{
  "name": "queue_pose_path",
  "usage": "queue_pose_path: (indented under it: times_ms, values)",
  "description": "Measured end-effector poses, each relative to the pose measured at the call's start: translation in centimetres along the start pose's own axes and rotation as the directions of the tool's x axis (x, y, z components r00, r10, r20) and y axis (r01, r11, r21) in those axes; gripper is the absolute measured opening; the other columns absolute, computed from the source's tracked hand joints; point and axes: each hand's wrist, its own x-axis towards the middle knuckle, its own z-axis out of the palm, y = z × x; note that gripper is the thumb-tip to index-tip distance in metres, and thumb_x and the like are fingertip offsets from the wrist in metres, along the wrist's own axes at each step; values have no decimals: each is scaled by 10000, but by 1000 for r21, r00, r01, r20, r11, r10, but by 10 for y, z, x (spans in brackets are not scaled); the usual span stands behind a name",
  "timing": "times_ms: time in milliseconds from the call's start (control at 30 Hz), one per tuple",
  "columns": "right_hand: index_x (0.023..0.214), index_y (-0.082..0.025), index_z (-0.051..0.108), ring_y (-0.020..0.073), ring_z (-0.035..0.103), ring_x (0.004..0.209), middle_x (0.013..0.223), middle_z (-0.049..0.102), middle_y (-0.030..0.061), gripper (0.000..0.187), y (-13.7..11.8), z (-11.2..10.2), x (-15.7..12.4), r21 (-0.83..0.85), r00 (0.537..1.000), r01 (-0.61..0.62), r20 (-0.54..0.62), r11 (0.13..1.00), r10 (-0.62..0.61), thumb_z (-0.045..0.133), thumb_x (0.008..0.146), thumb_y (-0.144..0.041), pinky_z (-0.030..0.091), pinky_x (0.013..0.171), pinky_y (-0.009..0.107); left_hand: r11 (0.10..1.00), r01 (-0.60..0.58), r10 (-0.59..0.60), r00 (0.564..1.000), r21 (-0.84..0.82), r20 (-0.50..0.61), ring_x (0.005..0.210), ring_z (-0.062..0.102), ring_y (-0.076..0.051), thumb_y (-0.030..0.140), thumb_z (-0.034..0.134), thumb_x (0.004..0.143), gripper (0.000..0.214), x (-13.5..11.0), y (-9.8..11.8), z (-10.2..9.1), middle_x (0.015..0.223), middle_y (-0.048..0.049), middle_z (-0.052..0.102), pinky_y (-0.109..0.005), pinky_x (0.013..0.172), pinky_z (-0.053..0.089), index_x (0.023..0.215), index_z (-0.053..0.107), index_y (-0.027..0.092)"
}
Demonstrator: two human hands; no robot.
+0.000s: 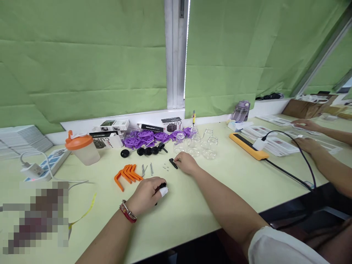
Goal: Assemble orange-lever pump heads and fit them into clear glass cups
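My left hand [145,196] is low over the table, its fingers closed round a small black part [162,185] that is mostly hidden by them. A white wrap [164,191] covers one of its fingertips. Farther forward, my right hand [187,163] pinches the near side of a short black plastic piece [173,163] lying on the tabletop. Tiny metal nuts [166,167] are scattered just left of that piece. Several silver screws [151,169] and bent orange hooks [128,174] lie left of them.
Purple plastic wheels [145,138], black round knobs [148,150] and clear glass bottles [209,146] line the back, before printed boxes [110,140]. An orange-lidded cup [85,148] stands left. Right are a yellow power strip [244,146] and a co-worker's hands [304,145].
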Motion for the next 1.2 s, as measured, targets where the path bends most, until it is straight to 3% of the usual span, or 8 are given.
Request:
queue_pose_path:
  times_ms: [300, 867, 1200]
  values:
    - [823, -207, 708, 177, 569, 901, 1019, 629, 55, 105, -3, 4, 1, -65, 999, -38, -12, 997, 37, 612, 783, -224, 399, 722, 258, 995, 41, -41, 999, -91, 9, 634, 508, -131, 312, 474, 856, 200, 1, -3, 0, 721, -15, 588, -228, 580, 396, 762, 590, 178]
    - [763, -185, 693, 163, 556, 842, 984, 611, 68, 148, -12, 6, 0, -134, 998, -60, -22, 989, 58, 550, 781, -151, 370, 651, 246, 993, 17, -16, 1000, -120, 8, 625, 486, -125, 319, 474, 855, 214, 1, -5, 1, 702, -8, 559, -228, 584, 399, 752, 595, 175]
    - [778, -176, 686, 149, 548, 838, 990, 600, 64, 159, -6, 15, 2, -134, 999, -16, -40, 991, 10, 534, 819, -154, 374, 668, 239, 980, 23, -26, 1000, -196, -12, 617, 488, -129, 369, 503, 836, 240, 1, -5, 1, 681, -10, 554, -232, 582, 408, 775, 630, 174]
